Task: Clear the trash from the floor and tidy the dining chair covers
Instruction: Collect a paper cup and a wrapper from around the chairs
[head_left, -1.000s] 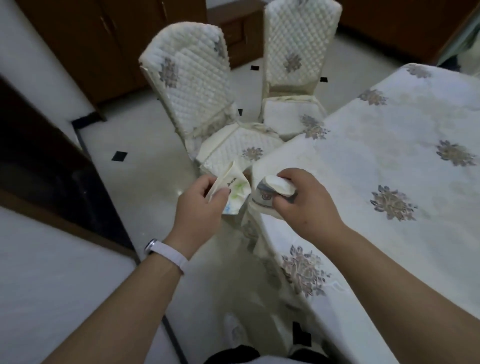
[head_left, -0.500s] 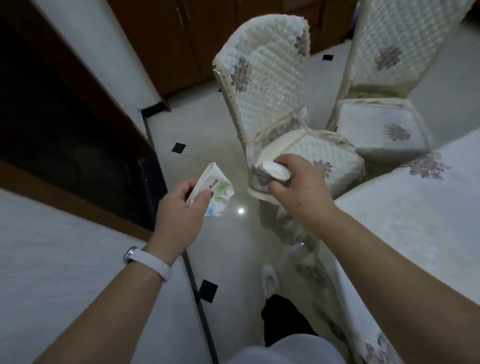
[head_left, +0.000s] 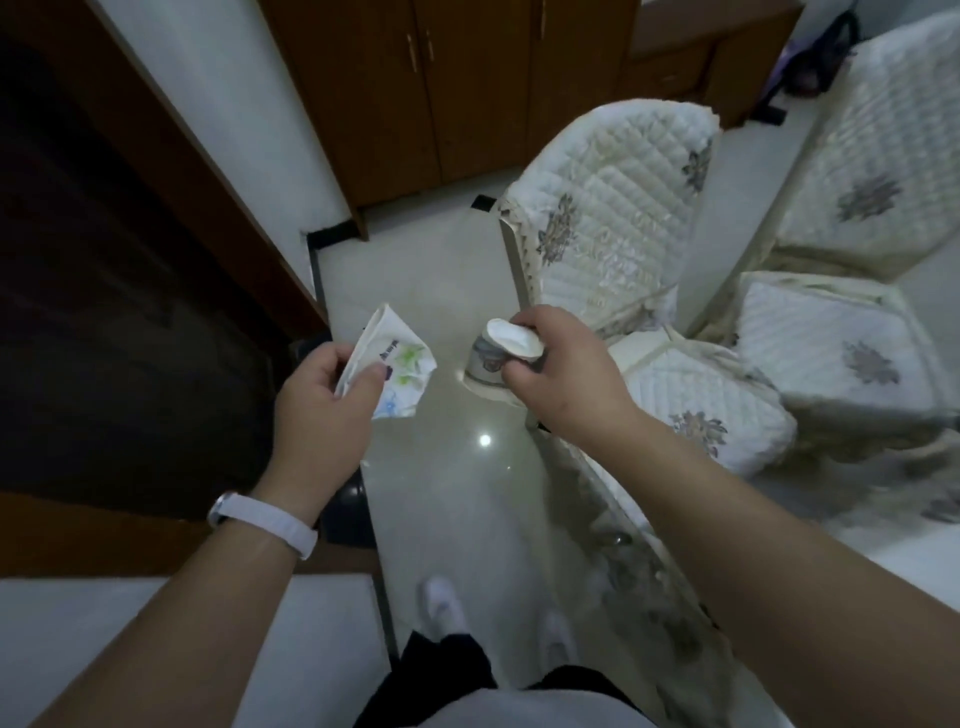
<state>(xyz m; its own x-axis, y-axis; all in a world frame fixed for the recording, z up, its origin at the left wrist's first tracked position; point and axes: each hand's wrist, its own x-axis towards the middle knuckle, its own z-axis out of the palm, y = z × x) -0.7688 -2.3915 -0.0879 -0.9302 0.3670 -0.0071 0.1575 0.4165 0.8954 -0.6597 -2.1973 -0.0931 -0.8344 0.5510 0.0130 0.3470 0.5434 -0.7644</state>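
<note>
Two pieces of trash are off the floor (head_left: 441, 493): I see the left hand (head_left: 322, 410) pinching a crumpled printed wrapper (head_left: 402, 371) and the right hand (head_left: 563, 382) gripping a small cup (head_left: 488, 356), near the nearest quilted chair cover (head_left: 613, 208).

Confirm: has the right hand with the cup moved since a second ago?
Yes. The right hand, gripping the cup, was over the table corner; it is now past the table, over the floor beside the near chair seat.
</note>
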